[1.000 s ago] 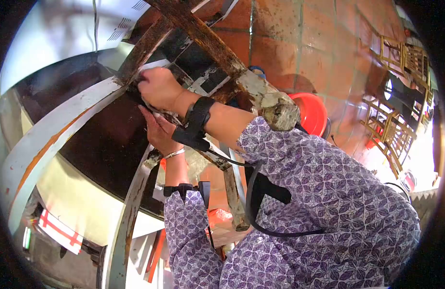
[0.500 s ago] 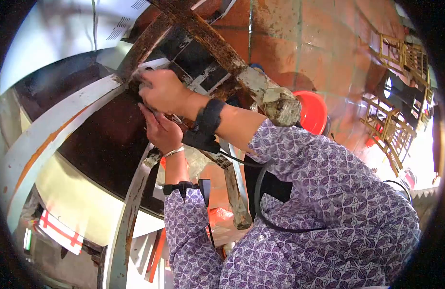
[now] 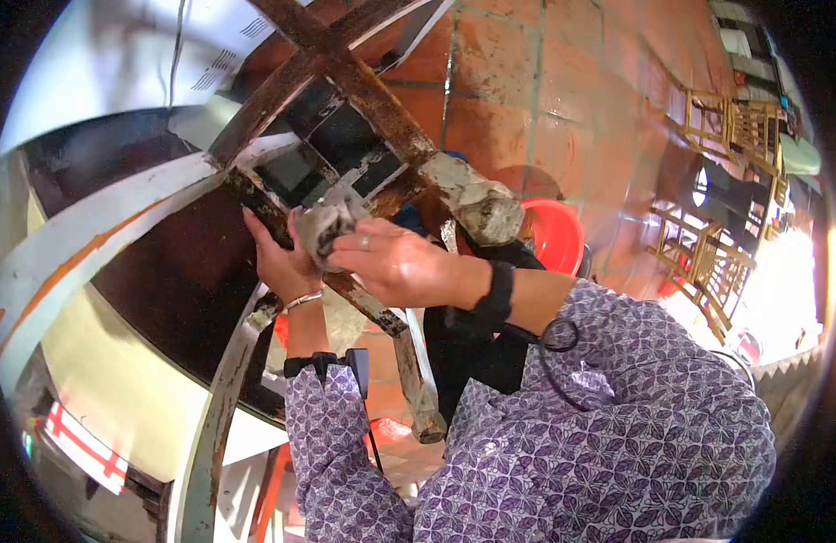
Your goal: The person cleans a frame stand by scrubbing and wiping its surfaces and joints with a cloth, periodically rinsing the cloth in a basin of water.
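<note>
A piece of worn wooden furniture with peeling pale paint (image 3: 128, 201) lies tipped in front of me, its legs and dark crossing bars showing. My right hand (image 3: 404, 267), with a ring on one finger, is closed around a crumpled grey cloth (image 3: 332, 220). The cloth lies against the inner frame near the dark square panels (image 3: 345, 140). Just left of it, my left hand (image 3: 286, 270), wearing a bracelet, rests at a rail with thumb and forefinger spread; its other fingers are partly hidden.
A red basin (image 3: 555, 237) stands on the tiled floor (image 3: 499, 63), beyond a stubby furniture leg (image 3: 486, 210). Wooden chairs (image 3: 707, 249) are at the far right. A black cable (image 3: 555, 366) hangs by my right sleeve. At upper left is a large white surface (image 3: 83, 72).
My right hand has moved from the upper left corner of the frame down and to the right, bringing the cloth into clear view. My left hand stays by the rail. The view has shifted slightly.
</note>
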### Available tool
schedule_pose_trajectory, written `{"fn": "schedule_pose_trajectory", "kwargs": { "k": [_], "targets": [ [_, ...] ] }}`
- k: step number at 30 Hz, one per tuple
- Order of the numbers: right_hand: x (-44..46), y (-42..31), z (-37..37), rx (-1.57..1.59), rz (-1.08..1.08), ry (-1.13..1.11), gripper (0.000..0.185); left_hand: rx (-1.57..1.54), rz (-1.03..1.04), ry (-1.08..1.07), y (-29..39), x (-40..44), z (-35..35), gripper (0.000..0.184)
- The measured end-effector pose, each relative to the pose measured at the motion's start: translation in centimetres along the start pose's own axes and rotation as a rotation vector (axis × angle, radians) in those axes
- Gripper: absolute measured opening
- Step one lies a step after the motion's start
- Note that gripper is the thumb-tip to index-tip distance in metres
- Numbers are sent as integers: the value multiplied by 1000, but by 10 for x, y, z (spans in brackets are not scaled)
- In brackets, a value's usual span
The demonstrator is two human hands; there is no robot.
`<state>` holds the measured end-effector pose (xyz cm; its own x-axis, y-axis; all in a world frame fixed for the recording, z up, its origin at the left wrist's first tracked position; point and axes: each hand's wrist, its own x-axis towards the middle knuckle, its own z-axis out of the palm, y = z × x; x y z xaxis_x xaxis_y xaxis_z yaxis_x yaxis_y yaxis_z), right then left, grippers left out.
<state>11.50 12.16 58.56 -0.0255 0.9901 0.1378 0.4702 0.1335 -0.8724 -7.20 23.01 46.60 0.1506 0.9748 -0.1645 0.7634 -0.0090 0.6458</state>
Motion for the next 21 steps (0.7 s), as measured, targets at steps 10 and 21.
{"fn": "schedule_pose_trajectory", "kwargs": {
  "k": [10, 21],
  "targets": [
    [-55, 25, -46, -172, -37, -152, 39, 317, 89, 14, 80, -8, -23, 70],
    [-67, 94, -132, -110, 45, -540, 40, 319, 69, 10, 80, -10, -24, 70]
  ]
}}
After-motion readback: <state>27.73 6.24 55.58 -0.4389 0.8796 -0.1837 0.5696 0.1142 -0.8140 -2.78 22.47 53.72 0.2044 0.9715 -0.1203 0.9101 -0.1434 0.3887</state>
